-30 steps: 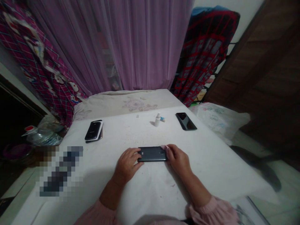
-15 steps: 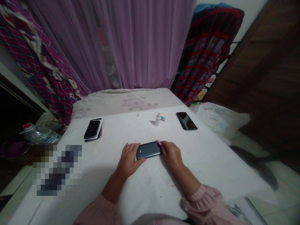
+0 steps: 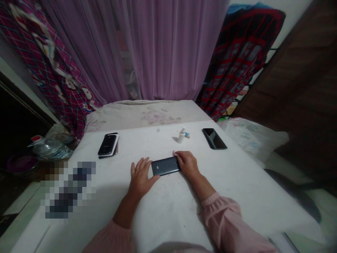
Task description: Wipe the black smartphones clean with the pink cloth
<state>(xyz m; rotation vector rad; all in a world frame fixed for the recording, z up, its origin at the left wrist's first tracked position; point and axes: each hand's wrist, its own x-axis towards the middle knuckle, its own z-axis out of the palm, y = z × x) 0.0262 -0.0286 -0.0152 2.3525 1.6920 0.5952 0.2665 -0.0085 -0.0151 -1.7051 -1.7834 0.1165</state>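
Observation:
A dark smartphone [image 3: 165,166] lies back side up on the white cloth in front of me, with a small pale logo near its left end. My left hand [image 3: 140,178] holds that left end between thumb and forefinger, its other fingers spread beside it. At the other end is my right hand [image 3: 187,164], its fingers closed around a small pink piece, apparently cloth [image 3: 174,153], against the phone's upper right edge. Most of the pink piece is hidden by the fingers.
A white spray bottle [image 3: 181,136] stands beyond the phone, with a small blue-and-white item [image 3: 187,135] behind it. Stacked phones [image 3: 108,144] lie at left, a dark glossy phone [image 3: 214,138] at right. A pixelated patch [image 3: 70,191] covers something near the left edge.
My left fingers have spread and loosened around the phone's left end. My right hand has shifted up along the phone's right end with the pink piece. The view has turned slightly left.

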